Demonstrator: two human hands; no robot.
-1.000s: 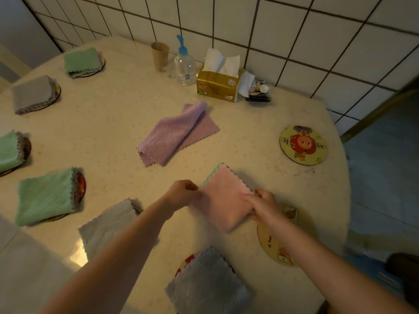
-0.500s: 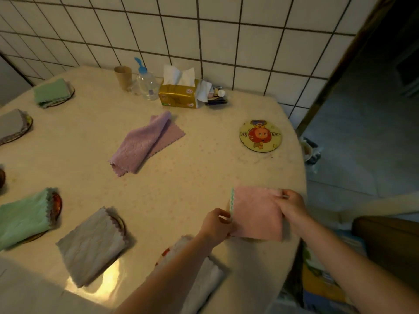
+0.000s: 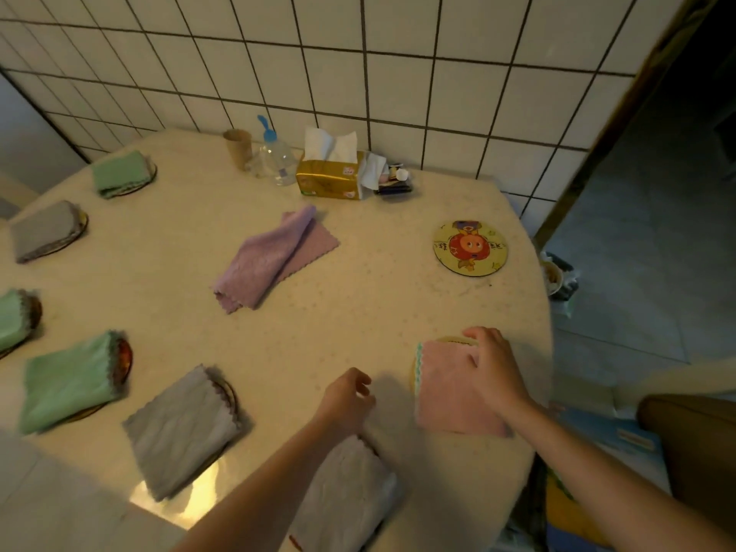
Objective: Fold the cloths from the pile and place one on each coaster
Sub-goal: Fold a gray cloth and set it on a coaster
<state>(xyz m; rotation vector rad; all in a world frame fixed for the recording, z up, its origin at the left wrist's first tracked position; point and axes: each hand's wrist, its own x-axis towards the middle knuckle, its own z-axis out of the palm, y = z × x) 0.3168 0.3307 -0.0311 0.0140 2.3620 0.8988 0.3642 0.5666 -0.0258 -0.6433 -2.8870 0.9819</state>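
A folded pink cloth [image 3: 448, 388] lies on a coaster near the table's right front edge; only a sliver of that coaster [image 3: 452, 339] shows above it. My right hand [image 3: 496, 368] rests on the cloth's right side with relaxed fingers. My left hand [image 3: 348, 400] hovers to the cloth's left, loosely curled and holding nothing. A loosely folded purple cloth [image 3: 271, 258] lies mid-table. A bare yellow cartoon coaster [image 3: 470, 248] sits at the right back. Folded green cloths [image 3: 65, 382] [image 3: 119, 174] and grey cloths [image 3: 183, 430] [image 3: 44, 229] [image 3: 342, 496] cover other coasters.
At the back by the tiled wall stand a paper cup [image 3: 237, 147], a clear bottle [image 3: 275, 155], a gold tissue box [image 3: 330, 177] and small items [image 3: 394, 181]. The round table's edge [image 3: 547, 312] drops to the floor on the right.
Both hands carried the pink cloth to the right and laid it on the coaster. My left hand has let go and drawn back; my right hand now lies on the cloth.
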